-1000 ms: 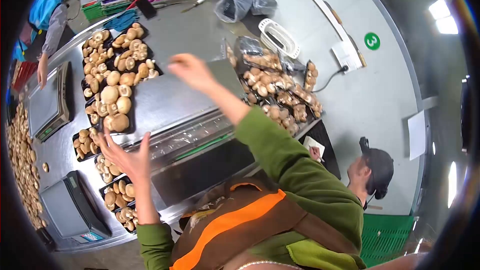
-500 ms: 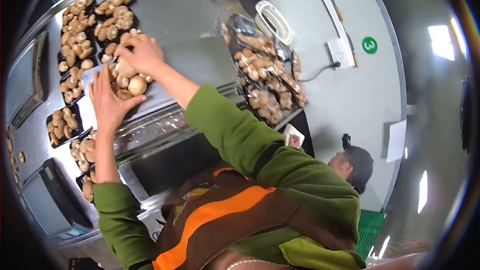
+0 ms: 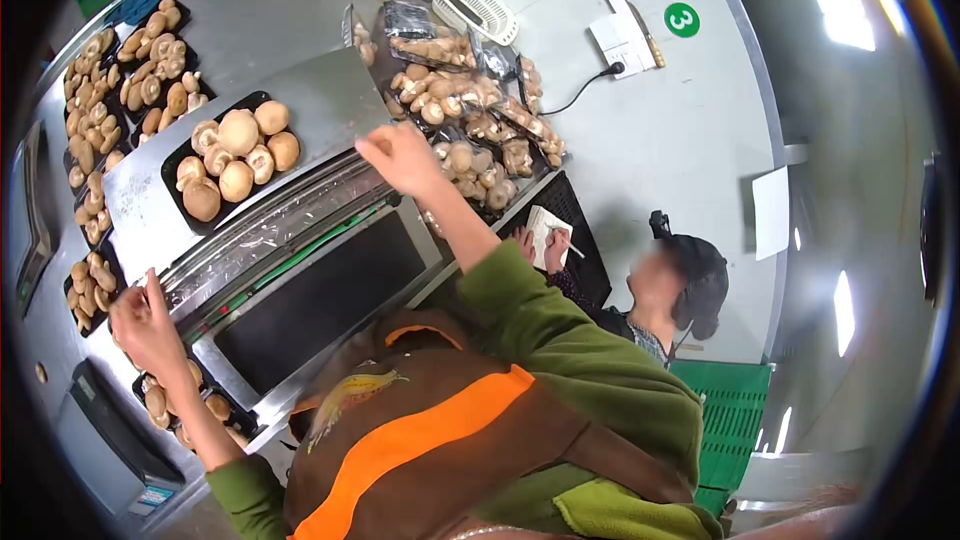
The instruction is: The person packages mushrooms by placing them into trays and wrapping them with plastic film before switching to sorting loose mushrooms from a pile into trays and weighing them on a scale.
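Observation:
A black tray of brown mushrooms rests on the metal plate of a wrapping station. At its lower left, my left hand is closed, with the fingers curled together. To the right of the tray, my right hand is closed in a pinch near the end of the roller slot. Shiny clear film lies along the slot between my hands. Whatever either hand pinches is too small to make out. Neither hand touches the tray.
Filled mushroom trays line the left side. Wrapped packs are piled on the right, below a white basket. A co-worker writes on a pad at the right. A dark flat panel lies in front.
Both hands have left the mushrooms in the tray. My left hand moved down and left, my right hand moved right. The tray now shows uncovered, and the view has shifted.

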